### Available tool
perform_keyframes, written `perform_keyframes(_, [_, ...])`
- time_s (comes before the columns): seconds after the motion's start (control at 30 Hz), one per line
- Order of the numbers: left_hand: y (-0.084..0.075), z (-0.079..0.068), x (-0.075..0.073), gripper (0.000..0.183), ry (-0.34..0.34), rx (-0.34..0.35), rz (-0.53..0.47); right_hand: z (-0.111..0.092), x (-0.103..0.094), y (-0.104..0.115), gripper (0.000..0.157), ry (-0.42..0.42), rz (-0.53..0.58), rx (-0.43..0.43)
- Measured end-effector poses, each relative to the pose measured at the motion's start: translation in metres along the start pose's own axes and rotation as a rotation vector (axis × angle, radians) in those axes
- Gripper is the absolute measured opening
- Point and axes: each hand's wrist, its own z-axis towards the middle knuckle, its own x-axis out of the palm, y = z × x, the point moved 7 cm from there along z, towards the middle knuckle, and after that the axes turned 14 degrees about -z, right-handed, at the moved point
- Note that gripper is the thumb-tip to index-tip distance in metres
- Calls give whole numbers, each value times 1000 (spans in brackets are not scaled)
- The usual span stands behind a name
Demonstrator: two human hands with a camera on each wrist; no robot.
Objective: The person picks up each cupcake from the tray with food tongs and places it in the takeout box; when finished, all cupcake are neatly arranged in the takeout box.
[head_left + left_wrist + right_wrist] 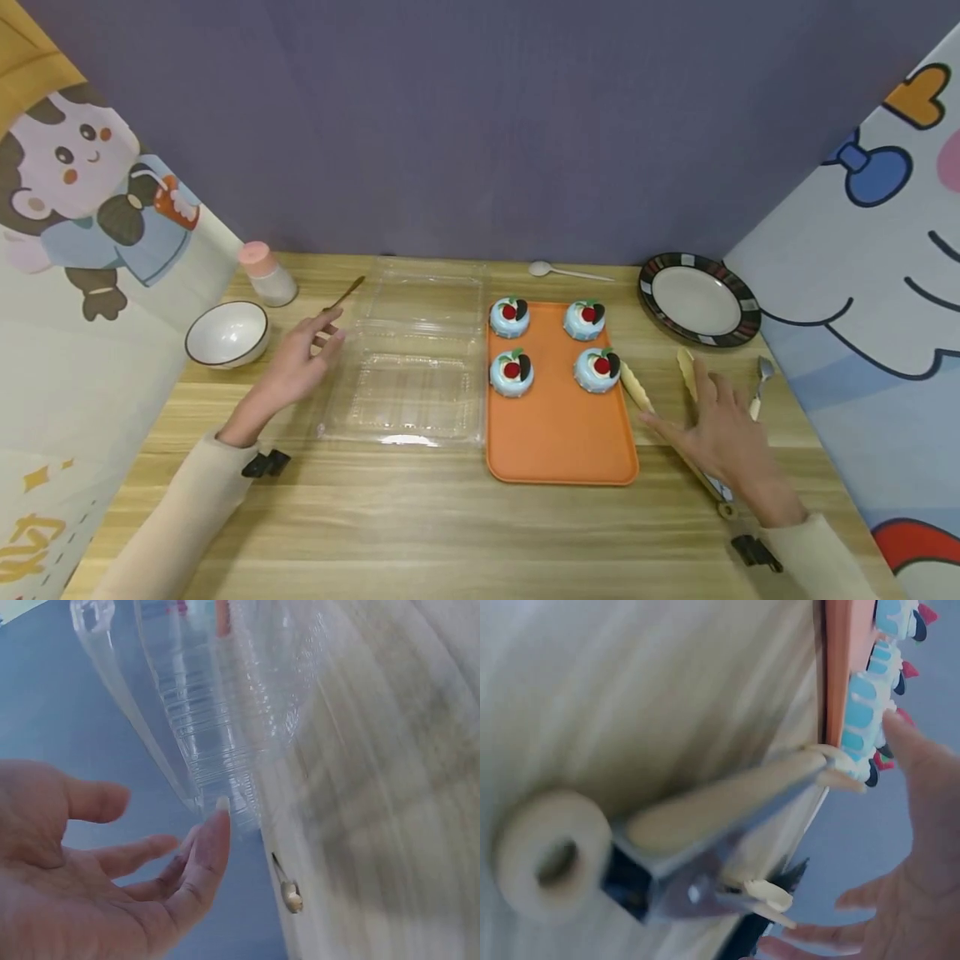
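Note:
My left hand (294, 360) is held over the table left of a clear plastic clamshell box (412, 392), fingers relaxed and nothing in them. Beyond its fingertips lies a small brown spoon (345, 294), also seen on the wood in the left wrist view. The box's lid is folded back. Spread fingers and thumb of my right hand (723, 437) hover above a pair of tongs (720, 810) with cream-coloured tips, lying with its arms apart. Left of the tongs, an orange tray (558, 442) carries several blue cupcakes (597, 371) topped with a cherry, a leaf and a dark cookie.
A white bowl (227, 333) and a pink-capped shaker (268, 273) stand at the far left. A pale spoon (570, 271) lies along the back wall. Dark-rimmed plates (699, 300) sit at the back right, with a fork (761, 385) in front of them.

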Motion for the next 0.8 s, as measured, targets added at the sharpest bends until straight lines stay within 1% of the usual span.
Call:
perform_keyframes(0.07, [5, -1, 1, 51, 36, -54, -28, -3, 4, 1, 124, 25, -6, 16])
perform_keyframes(0.17, [10, -3, 4, 50, 91, -115, -87, -5, 7, 2, 126, 24, -16, 32])
perform_keyframes(0.27, [13, -5, 6, 49, 117, -152, -161, -5, 10, 2, 125, 21, -25, 44])
perform_keyframes(0.43, [16, -5, 9, 48, 132, -177, -246, -5, 15, -1, 124, 46, -17, 56])
perform_keyframes(0.5, [18, -4, 10, 48, 136, -183, -269, -4, 15, -2, 124, 37, -13, 58])
perform_keyframes(0.67, [23, -3, 12, 47, 139, -199, -309, -3, 15, -4, 124, 7, -9, 70])
perform_keyframes(0.8, [24, -2, 13, 46, 144, -201, -336, -4, 16, -6, 124, 24, 3, 86])
